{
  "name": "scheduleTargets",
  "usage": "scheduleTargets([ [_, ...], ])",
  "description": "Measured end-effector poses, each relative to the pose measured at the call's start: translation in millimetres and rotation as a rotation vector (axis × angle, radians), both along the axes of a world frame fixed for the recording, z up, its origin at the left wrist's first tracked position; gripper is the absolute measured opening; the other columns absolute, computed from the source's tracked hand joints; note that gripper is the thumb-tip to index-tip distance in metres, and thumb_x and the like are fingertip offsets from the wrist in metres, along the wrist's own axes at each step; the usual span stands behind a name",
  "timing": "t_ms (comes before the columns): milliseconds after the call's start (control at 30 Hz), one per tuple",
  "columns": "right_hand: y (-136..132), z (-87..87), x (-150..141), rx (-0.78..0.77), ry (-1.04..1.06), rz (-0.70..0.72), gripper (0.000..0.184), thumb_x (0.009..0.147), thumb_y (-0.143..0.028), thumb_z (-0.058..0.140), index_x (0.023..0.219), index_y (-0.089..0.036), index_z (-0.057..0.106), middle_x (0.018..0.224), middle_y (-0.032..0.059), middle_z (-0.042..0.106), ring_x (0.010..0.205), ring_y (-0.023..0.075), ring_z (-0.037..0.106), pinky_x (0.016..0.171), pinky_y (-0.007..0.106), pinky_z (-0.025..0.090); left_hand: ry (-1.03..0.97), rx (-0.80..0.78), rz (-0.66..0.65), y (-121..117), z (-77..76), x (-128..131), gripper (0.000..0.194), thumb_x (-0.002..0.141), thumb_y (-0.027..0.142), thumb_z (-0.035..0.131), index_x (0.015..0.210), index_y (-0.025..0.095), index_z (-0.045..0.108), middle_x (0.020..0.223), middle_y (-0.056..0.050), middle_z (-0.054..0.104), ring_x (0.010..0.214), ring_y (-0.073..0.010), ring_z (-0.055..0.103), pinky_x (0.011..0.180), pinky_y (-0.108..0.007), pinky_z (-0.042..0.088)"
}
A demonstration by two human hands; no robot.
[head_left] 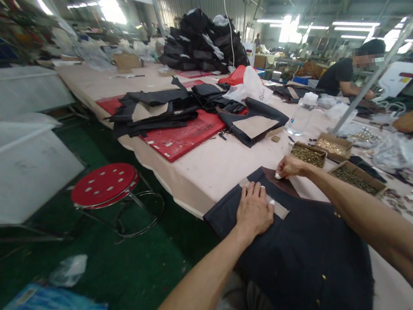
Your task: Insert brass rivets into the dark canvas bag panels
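A dark navy fabric piece (313, 242) lies over the table's near edge and drops toward my lap. Brown trim (282, 183) runs along its curved upper edge, and a beige strip (282, 211) crosses its top part. My left hand (254, 209) rests flat on the fabric and strip, fingers stretched out, with something white around its thumb tip. Over the brown trim, my right hand (290, 167) is closed in a pinch. White shows at its fingertips; whether that is a wrapping or a held thing I cannot tell. Small brass-coloured studs (324, 277) dot the fabric.
Boxes of small metal fittings (308, 155) stand beyond my right forearm, near a clear plastic bottle (302, 114). Stacked dark pieces (157, 113) lie on a red board (185, 135). A red stool (104, 184) is left of the table. A person (343, 77) works at back right.
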State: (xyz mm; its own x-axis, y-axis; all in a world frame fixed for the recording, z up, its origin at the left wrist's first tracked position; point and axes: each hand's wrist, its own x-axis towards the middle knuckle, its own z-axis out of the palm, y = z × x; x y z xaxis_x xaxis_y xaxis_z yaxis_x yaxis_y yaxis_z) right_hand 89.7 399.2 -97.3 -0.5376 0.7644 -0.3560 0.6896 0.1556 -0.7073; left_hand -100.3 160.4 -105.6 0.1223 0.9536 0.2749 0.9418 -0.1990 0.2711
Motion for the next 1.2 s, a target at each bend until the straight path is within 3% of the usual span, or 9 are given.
scheduleTargets([
  [200, 24.4, -5.2, -14.7, -0.058, -0.280, -0.120, 0.020, 0.050, -0.014, 0.084, 0.059, -0.015, 0.067, 0.046, 0.0039, 0.061, 0.044, 0.0171, 0.058, 0.043, 0.026, 0.046, 0.002, -0.012, -0.013, 3.7, -3.6, 2.5, 0.059, 0.098, 0.044, 0.043, 0.148, 0.011, 0.048, 0.158, -0.014, 0.043, 0.151, -0.0305, 0.029, 0.128, -0.048, 0.014],
  [400, 19.0, 7.0, -9.0, -0.129, -0.170, -0.009, 0.020, 0.054, -0.021, 0.083, 0.067, -0.014, 0.070, 0.054, 0.0037, 0.066, 0.051, 0.0183, 0.064, 0.048, 0.025, 0.050, -0.002, -0.015, -0.005, 0.4, 4.3, -0.7, 0.058, 0.098, 0.043, 0.045, 0.146, 0.012, 0.050, 0.157, -0.014, 0.045, 0.150, -0.0308, 0.031, 0.127, -0.048, 0.017],
  [533, -6.2, 9.8, -2.7, 0.089, -0.114, 0.088, 0.016, 0.066, -0.028, 0.079, 0.072, -0.014, 0.073, 0.057, 0.0038, 0.068, 0.053, 0.0157, 0.063, 0.050, 0.022, 0.045, -0.012, 0.002, -0.001, -2.7, 5.6, -3.4, 0.056, 0.097, 0.042, 0.045, 0.145, 0.012, 0.051, 0.155, -0.014, 0.047, 0.148, -0.0310, 0.034, 0.127, -0.048, 0.018],
  [633, -29.9, 2.0, 0.7, 0.343, -0.172, 0.043, 0.013, 0.075, -0.026, 0.072, 0.076, -0.015, 0.078, 0.061, 0.0052, 0.071, 0.056, 0.0159, 0.063, 0.053, 0.023, 0.042, -0.026, 0.010, -0.008, -3.4, 3.0, -4.8, 0.056, 0.097, 0.042, 0.045, 0.144, 0.011, 0.051, 0.154, -0.015, 0.047, 0.148, -0.0315, 0.034, 0.127, -0.049, 0.018],
  [733, -50.4, -9.6, 5.3, 0.501, -0.138, -0.024, 0.019, 0.079, -0.024, 0.065, 0.084, -0.016, 0.081, 0.071, 0.0063, 0.075, 0.062, 0.0178, 0.064, 0.057, 0.025, 0.043, -0.034, 0.017, -0.003, -3.9, 0.1, -6.0, 0.057, 0.097, 0.041, 0.045, 0.144, 0.010, 0.052, 0.154, -0.015, 0.047, 0.147, -0.0317, 0.034, 0.127, -0.048, 0.017],
  [900, -63.0, -17.1, 13.1, 0.574, -0.012, -0.017, 0.023, 0.079, -0.022, 0.061, 0.089, -0.016, 0.082, 0.087, 0.0076, 0.077, 0.072, 0.0205, 0.067, 0.066, 0.028, 0.047, -0.033, 0.033, 0.003, -5.8, -1.2, -6.9, 0.056, 0.096, 0.041, 0.046, 0.142, 0.009, 0.053, 0.153, -0.016, 0.048, 0.147, -0.0319, 0.034, 0.127, -0.048, 0.019],
  [1100, -63.9, -18.1, 11.5, 0.502, -0.043, -0.093, 0.025, 0.078, -0.028, 0.067, 0.095, -0.017, 0.081, 0.085, 0.0077, 0.077, 0.074, 0.0220, 0.067, 0.068, 0.030, 0.047, -0.028, 0.038, 0.023, -7.1, -1.5, -6.8, 0.056, 0.096, 0.041, 0.045, 0.142, 0.010, 0.053, 0.152, -0.015, 0.049, 0.146, -0.0315, 0.035, 0.127, -0.048, 0.018],
  [1200, -63.2, -23.2, 9.5, 0.566, 0.010, -0.088, 0.024, 0.079, -0.028, 0.065, 0.094, -0.017, 0.080, 0.088, 0.0076, 0.076, 0.074, 0.0207, 0.065, 0.067, 0.029, 0.047, -0.030, 0.049, 0.020, -6.9, -2.7, -6.5, 0.056, 0.096, 0.041, 0.046, 0.142, 0.009, 0.054, 0.152, -0.016, 0.049, 0.146, -0.0319, 0.036, 0.126, -0.048, 0.019],
])
